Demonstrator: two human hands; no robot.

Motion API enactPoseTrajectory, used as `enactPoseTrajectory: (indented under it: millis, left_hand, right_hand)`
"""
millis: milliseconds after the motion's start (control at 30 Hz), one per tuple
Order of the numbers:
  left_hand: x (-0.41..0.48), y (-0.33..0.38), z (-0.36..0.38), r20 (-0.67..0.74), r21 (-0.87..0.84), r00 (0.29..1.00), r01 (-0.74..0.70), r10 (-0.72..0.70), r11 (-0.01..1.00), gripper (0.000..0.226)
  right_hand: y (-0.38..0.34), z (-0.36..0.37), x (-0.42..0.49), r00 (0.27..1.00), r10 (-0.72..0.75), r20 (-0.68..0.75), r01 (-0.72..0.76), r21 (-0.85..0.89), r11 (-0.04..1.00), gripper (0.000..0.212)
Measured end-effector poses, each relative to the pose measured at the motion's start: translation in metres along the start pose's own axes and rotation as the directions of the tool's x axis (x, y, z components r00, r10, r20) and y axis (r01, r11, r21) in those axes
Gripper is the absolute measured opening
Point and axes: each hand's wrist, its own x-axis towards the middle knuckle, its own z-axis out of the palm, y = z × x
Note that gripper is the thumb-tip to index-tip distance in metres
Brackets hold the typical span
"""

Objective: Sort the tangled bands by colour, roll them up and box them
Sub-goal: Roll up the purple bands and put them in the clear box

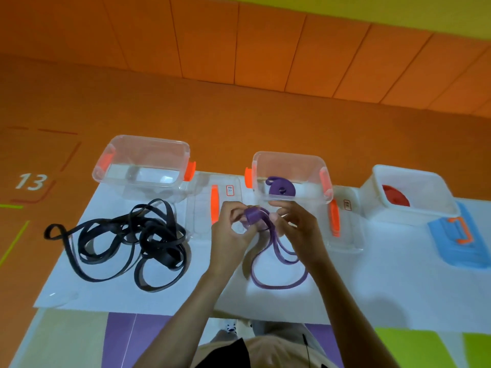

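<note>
My left hand [230, 232] and my right hand [297, 225] both grip a purple band [276, 272], partly wound into a small roll [252, 215] between my fingers; its loose loops trail down onto the white sheet. A rolled purple band [281, 187] lies in the middle clear box [292, 159]. A pile of tangled black bands [127, 243] sits on the sheet to the left, in front of an empty clear box [148, 144]. A red roll [395, 199] rests in the white box [409, 173] on the right.
Two clear lids with orange clips [214, 205] [345, 221] lie flat beside the boxes. A blue lid with an orange handle [459, 237] lies at the far right. The white sheet [372, 288] covers an orange floor; purple and green mats border its near edge.
</note>
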Motion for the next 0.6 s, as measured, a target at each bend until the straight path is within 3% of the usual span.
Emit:
enactPoseTrajectory:
  millis: [100,200,333,600]
  left_hand:
    - [0.0,0.002,0.023,0.035,0.005,0.999,-0.03,0.03,1.0,0.039]
    - [-0.004,-0.006,0.041,0.089,0.088,0.995,-0.055,0.047,0.995,0.041]
    - [-0.012,-0.019,0.057,0.21,0.164,0.978,-0.055,0.019,0.985,0.038]
    - [0.013,0.006,0.053,0.412,0.046,0.908,-0.099,0.071,0.994,0.036]
  right_hand:
    - [-0.01,0.0,-0.005,0.998,-0.025,-0.058,0.019,-0.092,0.996,0.037]
    - [-0.003,-0.008,-0.009,0.976,-0.176,-0.125,0.125,-0.336,0.934,0.022]
    - [0.011,-0.032,-0.017,0.969,-0.222,-0.106,0.166,-0.386,0.908,0.018]
    - [0.018,-0.073,-0.012,0.984,-0.138,-0.11,0.129,-0.091,0.988,0.018]
